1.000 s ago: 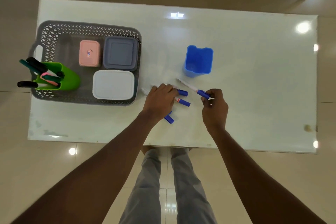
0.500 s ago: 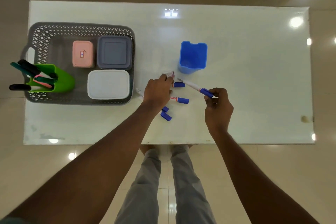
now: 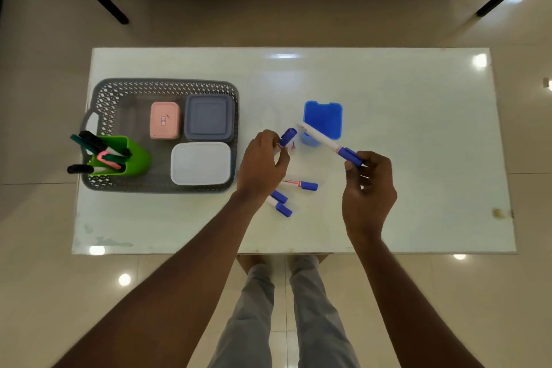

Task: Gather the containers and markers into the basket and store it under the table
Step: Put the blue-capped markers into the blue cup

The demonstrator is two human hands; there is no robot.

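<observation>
You've got three lidded boxes and the green marker cup in the grey lattice basket (image 3: 104, 92), each hand (image 3: 263, 167) (image 3: 369, 191) pinching one blue-capped marker (image 3: 287, 137) (image 3: 328, 142), while three more markers and the blue plastic cup (image 3: 324, 116) wait on the white bench (image 3: 418, 128).

Left hand (image 3: 263, 167) lifted one blue-capped marker (image 3: 287, 138) off the table, right hand (image 3: 369, 188) raised its marker (image 3: 330, 142), tip toward eleven o'clock over the blue cup (image 3: 322, 119).
</observation>
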